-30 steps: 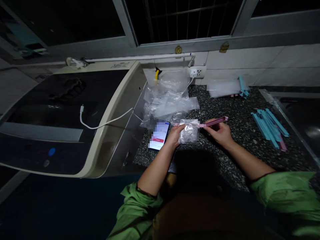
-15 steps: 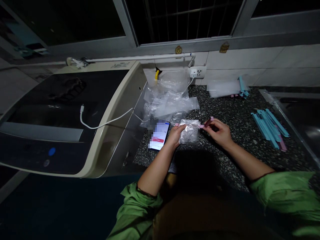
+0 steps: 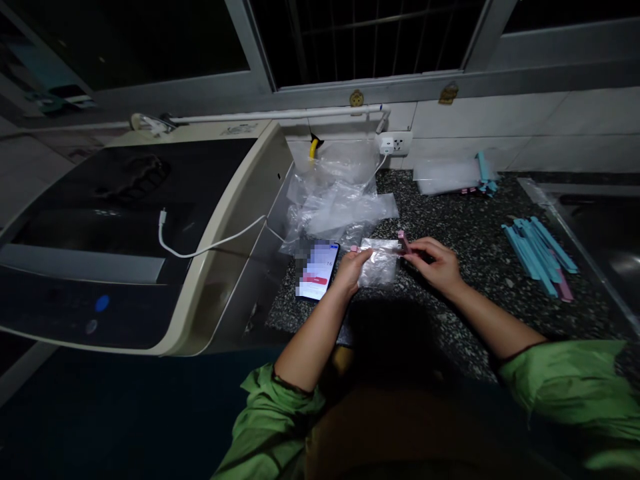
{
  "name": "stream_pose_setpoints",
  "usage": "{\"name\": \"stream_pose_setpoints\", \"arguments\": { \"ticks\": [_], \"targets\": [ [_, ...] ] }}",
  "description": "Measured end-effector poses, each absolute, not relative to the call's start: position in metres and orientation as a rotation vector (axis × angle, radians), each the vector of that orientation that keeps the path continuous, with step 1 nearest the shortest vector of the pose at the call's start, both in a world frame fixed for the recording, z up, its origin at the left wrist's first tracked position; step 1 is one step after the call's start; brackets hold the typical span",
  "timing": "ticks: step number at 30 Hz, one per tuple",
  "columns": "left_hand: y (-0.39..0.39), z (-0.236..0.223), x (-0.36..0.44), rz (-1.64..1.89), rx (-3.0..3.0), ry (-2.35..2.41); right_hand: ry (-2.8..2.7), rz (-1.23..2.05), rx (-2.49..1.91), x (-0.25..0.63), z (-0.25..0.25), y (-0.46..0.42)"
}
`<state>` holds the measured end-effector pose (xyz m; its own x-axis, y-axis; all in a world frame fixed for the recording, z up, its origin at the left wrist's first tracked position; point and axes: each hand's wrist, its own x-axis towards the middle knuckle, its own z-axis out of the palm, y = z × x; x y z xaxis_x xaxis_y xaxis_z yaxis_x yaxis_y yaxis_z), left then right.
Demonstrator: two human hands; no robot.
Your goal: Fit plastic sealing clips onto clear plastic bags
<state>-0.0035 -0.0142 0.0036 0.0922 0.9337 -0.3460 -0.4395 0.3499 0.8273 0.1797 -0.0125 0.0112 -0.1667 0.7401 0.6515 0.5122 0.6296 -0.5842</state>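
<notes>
Right fingers [image 3: 404,258], pinching the pink clip [image 3: 404,242], have swung it toward the pinched bag [image 3: 379,267].

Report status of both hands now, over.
Left hand pinching small clear bag; right hand on pink clip at bag's edge; phone close beside left hand.

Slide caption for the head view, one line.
Left hand holds a clear plastic bag; right hand grips a pink clip at its edge.
</notes>
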Motion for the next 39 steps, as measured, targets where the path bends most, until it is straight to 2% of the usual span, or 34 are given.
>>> {"name": "stream_pose_setpoints", "arguments": {
  "ticks": [18,30,39],
  "targets": [
    [-0.016,0.008,-0.002,1.122,0.614,1.006,-1.867,0.218,-0.941,0.181,0.005,-0.010],
    [-0.018,0.006,-0.011,1.401,1.304,1.659,-1.873,0.278,-0.975,0.168,0.001,-0.005],
    [-0.016,0.005,-0.009,1.389,1.354,1.654,-1.880,0.288,-0.975,0.171,0.001,-0.004]
  ]
}}
